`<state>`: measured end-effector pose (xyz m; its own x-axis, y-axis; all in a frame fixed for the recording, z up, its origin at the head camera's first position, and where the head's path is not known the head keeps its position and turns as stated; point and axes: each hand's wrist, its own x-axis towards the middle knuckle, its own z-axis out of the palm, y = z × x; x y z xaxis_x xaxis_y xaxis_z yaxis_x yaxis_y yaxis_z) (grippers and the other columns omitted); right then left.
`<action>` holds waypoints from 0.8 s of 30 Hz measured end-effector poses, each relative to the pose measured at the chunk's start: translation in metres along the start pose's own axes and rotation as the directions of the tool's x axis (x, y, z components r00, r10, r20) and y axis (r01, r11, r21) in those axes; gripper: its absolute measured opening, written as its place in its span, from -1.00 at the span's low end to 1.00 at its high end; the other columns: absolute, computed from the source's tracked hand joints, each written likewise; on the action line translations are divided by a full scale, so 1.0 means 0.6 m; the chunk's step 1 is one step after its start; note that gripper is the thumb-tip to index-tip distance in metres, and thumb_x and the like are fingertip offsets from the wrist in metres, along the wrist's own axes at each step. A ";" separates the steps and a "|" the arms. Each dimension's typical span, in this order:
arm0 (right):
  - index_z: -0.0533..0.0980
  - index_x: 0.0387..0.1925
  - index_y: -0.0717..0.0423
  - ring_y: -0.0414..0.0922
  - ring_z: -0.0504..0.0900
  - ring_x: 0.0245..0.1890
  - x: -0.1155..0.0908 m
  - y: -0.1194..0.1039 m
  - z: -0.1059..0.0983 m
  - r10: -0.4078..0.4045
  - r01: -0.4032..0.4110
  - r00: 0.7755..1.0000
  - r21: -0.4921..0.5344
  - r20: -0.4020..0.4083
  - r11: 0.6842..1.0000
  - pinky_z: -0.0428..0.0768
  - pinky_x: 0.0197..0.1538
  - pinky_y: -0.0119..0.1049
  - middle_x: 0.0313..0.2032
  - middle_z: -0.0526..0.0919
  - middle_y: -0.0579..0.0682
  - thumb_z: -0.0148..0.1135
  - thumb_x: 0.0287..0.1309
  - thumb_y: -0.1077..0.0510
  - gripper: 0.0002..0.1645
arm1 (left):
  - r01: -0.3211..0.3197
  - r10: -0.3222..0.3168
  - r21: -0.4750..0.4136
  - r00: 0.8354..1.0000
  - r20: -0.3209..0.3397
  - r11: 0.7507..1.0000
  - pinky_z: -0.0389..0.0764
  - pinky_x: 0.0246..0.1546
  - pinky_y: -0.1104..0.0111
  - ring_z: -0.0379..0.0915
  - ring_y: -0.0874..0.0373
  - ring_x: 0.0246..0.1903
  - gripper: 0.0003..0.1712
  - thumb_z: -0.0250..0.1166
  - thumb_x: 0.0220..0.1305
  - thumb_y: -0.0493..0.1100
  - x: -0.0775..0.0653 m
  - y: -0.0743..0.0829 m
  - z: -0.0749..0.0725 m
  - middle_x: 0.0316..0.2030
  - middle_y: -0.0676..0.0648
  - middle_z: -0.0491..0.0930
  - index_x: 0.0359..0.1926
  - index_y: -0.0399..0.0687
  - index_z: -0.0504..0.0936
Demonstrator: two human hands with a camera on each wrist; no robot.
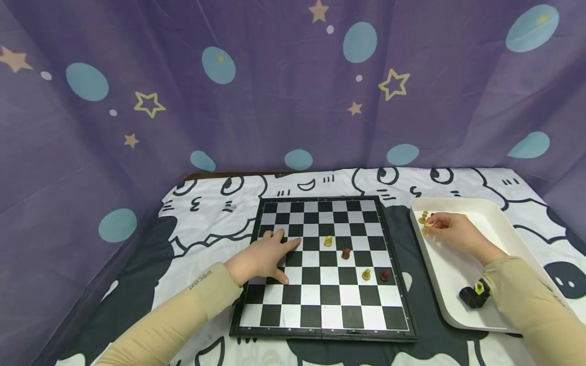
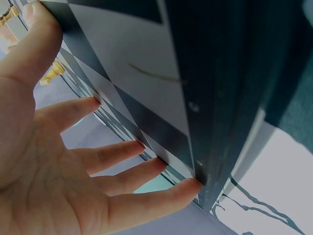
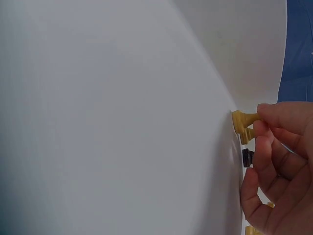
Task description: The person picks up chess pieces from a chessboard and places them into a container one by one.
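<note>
My left hand [image 1: 263, 256] rests with fingers spread on the left side of a black-and-white chessboard [image 1: 311, 321]. In the left wrist view its fingertips [image 2: 191, 186] are right at the squares. Over the far left corner of a white tray [image 1: 450, 274], my right hand [image 1: 450, 233] pinches the top of a yellow chess piece [image 3: 238, 120] between thumb and finger; the piece's base is close to the tray floor. Beside it are another yellow chess piece [image 3: 245, 137] and a dark chess piece [image 3: 247, 157], partly hidden by the fingers.
On the board stand two yellow chess pieces [image 1: 328, 241] and two reddish-brown ones [image 1: 346, 253], toward the right half. A small black object [image 1: 474, 295] with a yellow part shows by the right sleeve. A patterned cloth [image 1: 210, 203] covers the table; a purple curtain [image 1: 274, 117] hangs behind.
</note>
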<state>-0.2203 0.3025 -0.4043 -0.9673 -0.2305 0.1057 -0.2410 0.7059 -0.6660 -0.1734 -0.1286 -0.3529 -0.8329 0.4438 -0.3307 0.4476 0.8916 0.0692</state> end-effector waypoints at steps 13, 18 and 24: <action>0.54 -0.25 0.35 -0.45 0.42 -0.56 -0.001 -0.005 -0.005 0.018 -0.018 1.000 -0.026 0.021 1.000 0.41 -0.43 -0.47 -0.49 0.65 0.02 0.27 0.12 0.24 -0.78 | -0.003 0.003 0.004 1.000 -0.003 1.000 0.45 0.07 0.00 0.20 -0.24 0.19 0.10 0.49 -0.19 0.20 0.000 0.001 0.000 0.25 -0.30 0.23 0.41 0.13 0.23; 0.56 -0.25 0.31 -0.44 0.41 -0.54 -0.006 -0.013 -0.017 0.004 -0.003 1.000 -0.048 0.021 0.999 0.38 -0.41 -0.44 -0.49 0.64 0.00 0.25 0.13 0.23 -0.80 | 0.001 -0.001 0.002 1.000 -0.004 1.000 0.45 0.07 0.00 0.19 -0.24 0.19 0.10 0.49 -0.20 0.20 -0.001 0.002 -0.001 0.26 -0.30 0.23 0.41 0.13 0.24; 0.57 -0.22 0.34 -0.46 0.41 -0.53 -0.007 -0.017 -0.026 -0.026 0.027 1.000 -0.037 0.015 0.999 0.38 -0.41 -0.46 -0.50 0.64 -0.02 0.23 0.13 0.26 -0.79 | 0.007 -0.007 0.003 1.000 0.000 1.000 0.45 0.07 0.00 0.19 -0.24 0.19 0.10 0.49 -0.20 0.21 0.000 0.001 0.000 0.26 -0.29 0.23 0.41 0.14 0.24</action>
<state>-0.2148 0.3069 -0.3863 -0.9593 -0.2590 0.1123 -0.2697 0.7236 -0.6353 -0.1730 -0.1283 -0.3530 -0.8359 0.4376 -0.3314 0.4429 0.8943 0.0637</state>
